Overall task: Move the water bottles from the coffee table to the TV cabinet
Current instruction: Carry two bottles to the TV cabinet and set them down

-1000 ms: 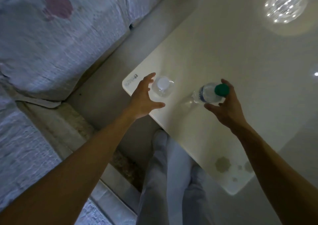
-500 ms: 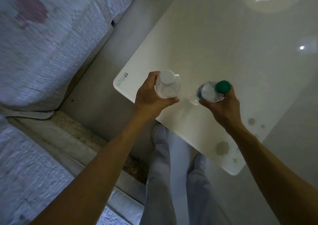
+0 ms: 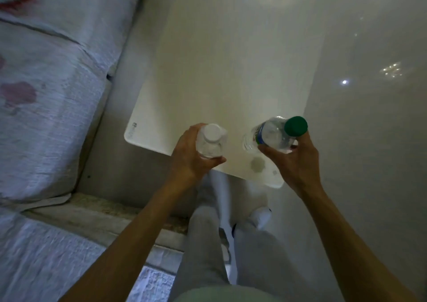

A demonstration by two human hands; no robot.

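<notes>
The left hand (image 3: 191, 156) is grasping the white-capped bottle (image 3: 211, 143) around its body, fingers wrapped on the far side and thumb on the near side. The right hand (image 3: 293, 160) is grasping the green-capped bottle (image 3: 275, 134), which is tilting with its cap toward the right. Both bottles are appearing over the near end of the white counter (image 3: 208, 82); whether either is touching it cannot be told. A sofa (image 3: 46, 93) is lying to the left.

Glossy pale floor (image 3: 369, 47) (lamp glare), pale patterned sofa (image 3: 46, 93) left.
</notes>
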